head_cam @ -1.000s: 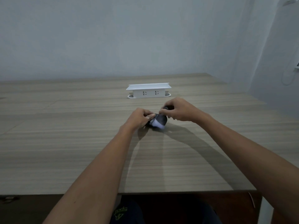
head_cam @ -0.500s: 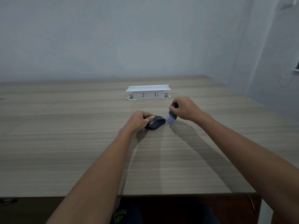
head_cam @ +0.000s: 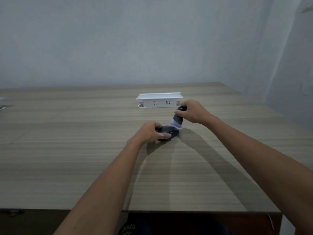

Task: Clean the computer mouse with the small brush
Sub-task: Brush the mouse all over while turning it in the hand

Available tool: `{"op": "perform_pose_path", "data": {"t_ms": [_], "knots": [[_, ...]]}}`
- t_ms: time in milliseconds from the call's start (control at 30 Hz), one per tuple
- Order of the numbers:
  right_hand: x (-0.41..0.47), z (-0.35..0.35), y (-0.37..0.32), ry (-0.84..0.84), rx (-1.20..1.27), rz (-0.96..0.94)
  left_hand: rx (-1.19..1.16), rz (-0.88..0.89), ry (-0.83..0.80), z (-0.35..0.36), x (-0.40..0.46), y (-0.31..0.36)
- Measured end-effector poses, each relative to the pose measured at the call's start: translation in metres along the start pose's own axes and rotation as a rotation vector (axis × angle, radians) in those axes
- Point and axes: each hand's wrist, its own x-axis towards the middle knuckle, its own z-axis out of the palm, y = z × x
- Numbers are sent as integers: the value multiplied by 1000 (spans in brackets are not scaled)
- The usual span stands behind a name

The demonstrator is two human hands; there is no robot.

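A wood-grain table (head_cam: 67, 167) fills the lower part of the view, its near edge running across the bottom and its far edge meeting a pale wall. At the far left edge, a small whitish object is cut off by the frame and too partial to identify. Moving right, the left hand (head_cam: 149, 133) rests on the tabletop about midway between the near and far edges, its fingers and thumb closed around the left end of a dark computer mouse (head_cam: 170, 131), which lies flat on the table. Behind the mouse, toward the far edge, stands a white pop-up power socket box (head_cam: 159, 101) with two outlets on its front face (its lid projects slightly past the body). Just right of the mouse, the right hand (head_cam: 193, 111) is raised off the table and closed around the dark handle of a small brush (head_cam: 177, 120), held tilted with its pale bristles pointing down and left; the bristle tips sit at the mouse's far right end, though whether they touch it cannot be told. Both forearms cast long shadows across the wood.
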Motion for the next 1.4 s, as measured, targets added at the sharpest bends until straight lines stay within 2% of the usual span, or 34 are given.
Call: {"op": "perform_pose_path", "data": {"t_ms": [100, 167, 267, 433, 600, 700, 800, 867, 933, 1033, 1100, 1200, 1300, 1400], "knots": [[1, 6, -6, -66, 180, -1, -9, -2, -24, -1, 2, 0], [2, 9, -2, -93, 92, 28, -6, -22, -37, -3, 5, -1], [4, 4, 3, -48, -59, 42, 3, -33, -51, -3, 6, -1], [2, 8, 1, -75, 156, 49, -10, -14, -63, -5, 6, -1], [2, -2, 6, -45, -10, 104, 33, -1, -71, -4, 6, 3], [0, -2, 6, -70, 156, 101, 31, 5, -76, -5, 6, 2], [-6, 1, 14, -96, 69, 138, 46, 14, -79, -5, 5, 5], [-6, 0, 18, -31, 15, 157, 48, 21, -79, -4, 5, 5], [-9, -2, 15, -2, 57, 105, 49, 14, -81, -4, 5, 4], [-15, -1, 9, -79, 207, 97, 78, 5, -84, -5, 6, 4], [-15, 0, 13, -85, 139, 134, 89, 3, -88, -5, 5, 6], [-12, -3, 15, -3, 84, 167, 88, 1, -94, -5, 4, 7], [-17, -5, 6, -39, 195, 107, 103, -14, -92, -6, 4, 7], [-22, -2, 8, -53, 72, 123, 110, -16, -67, -5, 3, 7]]}}
